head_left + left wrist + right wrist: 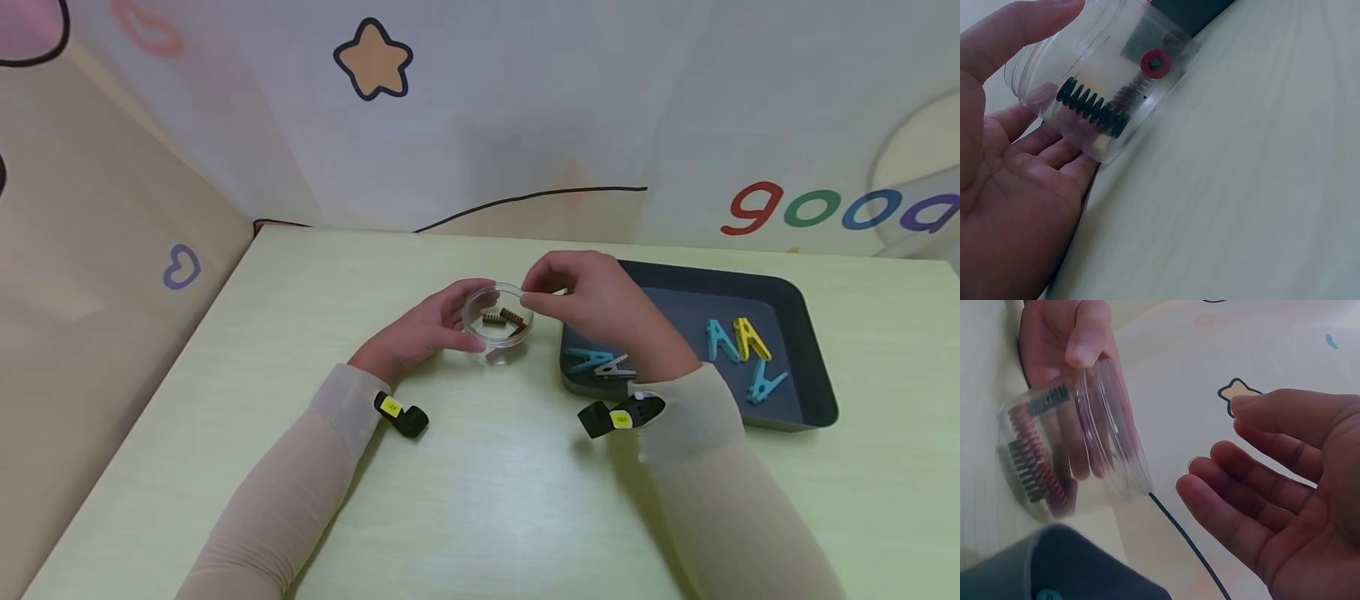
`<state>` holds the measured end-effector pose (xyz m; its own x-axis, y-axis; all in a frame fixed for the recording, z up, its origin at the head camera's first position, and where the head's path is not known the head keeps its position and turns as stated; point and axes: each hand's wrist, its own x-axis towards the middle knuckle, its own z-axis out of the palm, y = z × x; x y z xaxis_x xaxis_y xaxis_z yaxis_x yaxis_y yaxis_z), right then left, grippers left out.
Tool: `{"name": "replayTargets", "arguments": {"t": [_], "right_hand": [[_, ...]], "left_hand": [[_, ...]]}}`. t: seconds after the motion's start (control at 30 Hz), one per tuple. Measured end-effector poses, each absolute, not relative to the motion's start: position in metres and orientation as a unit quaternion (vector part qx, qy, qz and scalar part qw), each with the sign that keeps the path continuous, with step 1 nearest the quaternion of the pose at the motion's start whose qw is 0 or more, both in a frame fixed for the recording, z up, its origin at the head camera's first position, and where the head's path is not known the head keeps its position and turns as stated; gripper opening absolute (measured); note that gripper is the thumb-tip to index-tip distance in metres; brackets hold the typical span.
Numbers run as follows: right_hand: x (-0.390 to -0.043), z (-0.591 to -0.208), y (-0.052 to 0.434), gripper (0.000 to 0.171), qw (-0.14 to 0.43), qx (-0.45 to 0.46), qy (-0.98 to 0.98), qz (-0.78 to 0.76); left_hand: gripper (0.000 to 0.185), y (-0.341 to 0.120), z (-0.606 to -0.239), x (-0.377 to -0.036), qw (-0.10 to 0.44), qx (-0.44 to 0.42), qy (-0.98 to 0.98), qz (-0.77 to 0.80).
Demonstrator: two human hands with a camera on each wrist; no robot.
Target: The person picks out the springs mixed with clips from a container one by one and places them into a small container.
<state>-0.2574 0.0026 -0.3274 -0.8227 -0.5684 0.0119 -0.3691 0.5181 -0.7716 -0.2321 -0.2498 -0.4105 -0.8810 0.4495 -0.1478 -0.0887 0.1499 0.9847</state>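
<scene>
My left hand (427, 333) holds a clear plastic jar (1100, 37) by its side, thumb near the top and fingers around the far wall. Several coil springs lie inside it; one is dark green (1085, 103) and another red (1022, 422). The jar sits tilted in the left wrist view; whether a lid is on cannot be made out. Beside the rim, my right hand (592, 292) has its fingers loosely bent. In the right wrist view those fingers stand apart from the jar with nothing between them.
On the right of the table (480, 500) stands a dark grey tray (813, 358). It holds several clothespins: a yellow clothespin (750, 339), a grey clothespin (615, 367) and light-blue ones (765, 383). A printed cloth backdrop (525, 100) rises behind the table.
</scene>
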Motion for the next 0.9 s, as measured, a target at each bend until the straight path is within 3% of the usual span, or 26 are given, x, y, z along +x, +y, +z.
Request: {"name": "replayTargets", "arguments": {"t": [0.9], "right_hand": [[-0.258,-0.339,0.046,0.011,0.166,-0.299,0.884,-0.320]], "left_hand": [[0.077,-0.249,-0.410,-0.233,0.204,0.124,0.726,0.645]]}}
